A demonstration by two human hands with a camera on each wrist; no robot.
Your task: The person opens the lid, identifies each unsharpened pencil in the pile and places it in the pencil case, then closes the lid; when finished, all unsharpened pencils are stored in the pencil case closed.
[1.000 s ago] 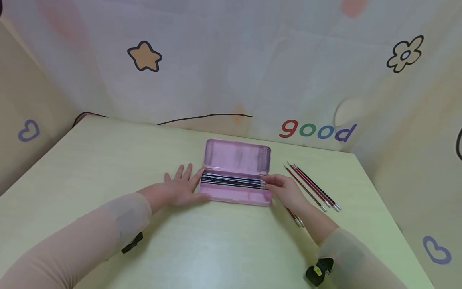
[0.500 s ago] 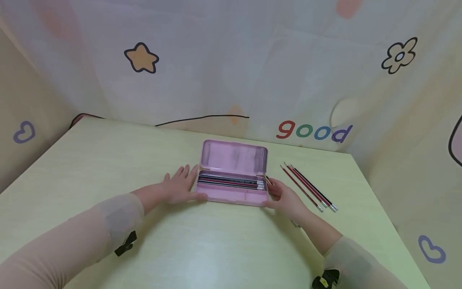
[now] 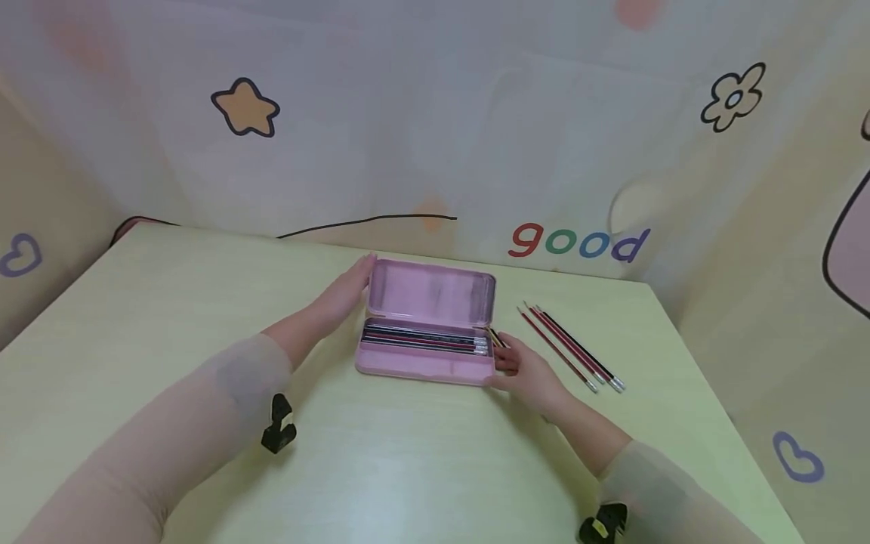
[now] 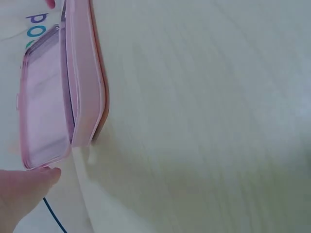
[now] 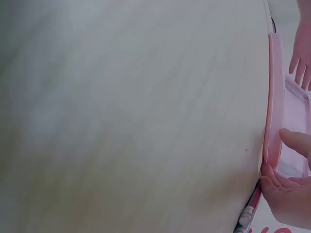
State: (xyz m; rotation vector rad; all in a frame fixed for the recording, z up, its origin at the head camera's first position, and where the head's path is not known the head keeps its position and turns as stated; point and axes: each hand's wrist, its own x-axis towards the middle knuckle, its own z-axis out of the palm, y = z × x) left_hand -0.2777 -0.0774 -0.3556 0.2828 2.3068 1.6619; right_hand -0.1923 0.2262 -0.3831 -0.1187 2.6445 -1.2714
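A pink pencil case (image 3: 421,369) lies on the table with its lid (image 3: 433,293) raised. Several dark and red pencils (image 3: 424,339) lie side by side in its rear compartment. My left hand (image 3: 342,293) is at the lid's left edge; in the left wrist view, its thumb (image 4: 48,174) touches the lid's corner. Straight fingers show on that hand in the right wrist view. My right hand (image 3: 533,372) holds the case's right end, thumb at the front corner and fingers against the side. Pencil tips (image 3: 498,338) stick out beside those fingers, the rest hidden by the hand.
Several red and black pencils (image 3: 574,347) with silver ends lie on the table right of the case. A patterned cloth wall (image 3: 381,151) rises behind the table (image 3: 381,453).
My left hand has moved from the case's left side up to the lid's edge. My right hand has left the pencils inside and shifted to the case's right end. The head view has shifted slightly.
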